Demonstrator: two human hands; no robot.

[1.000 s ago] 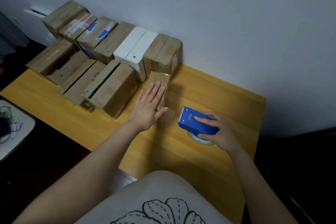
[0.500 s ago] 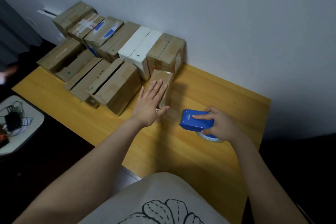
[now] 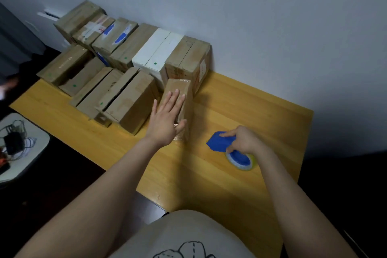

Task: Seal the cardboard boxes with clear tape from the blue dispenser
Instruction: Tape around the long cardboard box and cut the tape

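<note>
1. Right hand [image 3: 245,140] is wrapped around the blue dispenser [image 3: 218,142]. The fingers curl over its back end and the index finger lies along the top, so that's a proper hold.
2. That dispenser is down low on the wooden table [image 3: 230,190], off to the right of the small box and apart from it. The tape roll [image 3: 240,160] pokes out under the hand on the near side. It looks like it's resting on the wood, but I can't swear to it from here.
3. Left hand [image 3: 167,119] lies palm down on top of the small cardboard box [image 3: 185,90], with straight fingers spread a little. The thumb sits against the box's near right edge. Nothing is curled around it, it's just a flat press.
4. The small box lies lengthwise, pointing away from the person. Its far end is just beside the brown box [image 3: 188,56] at the right end of the back row. There's a shiny film over the far top, which looks like tape.
5. The back row [image 3: 134,44] stands against the wall. It's mostly brown boxes, a couple of them with blue and white labels, plus two white boxes [image 3: 159,52] side by side.
6. The front row [image 3: 117,94] sits left of the small box. Those are brown boxes too, and several show dark gaps along the top where the flaps meet.
7. Off the table's left end is a pale side table [image 3: 35,146] with a tangle of black cables [image 3: 14,142] on it.
</note>
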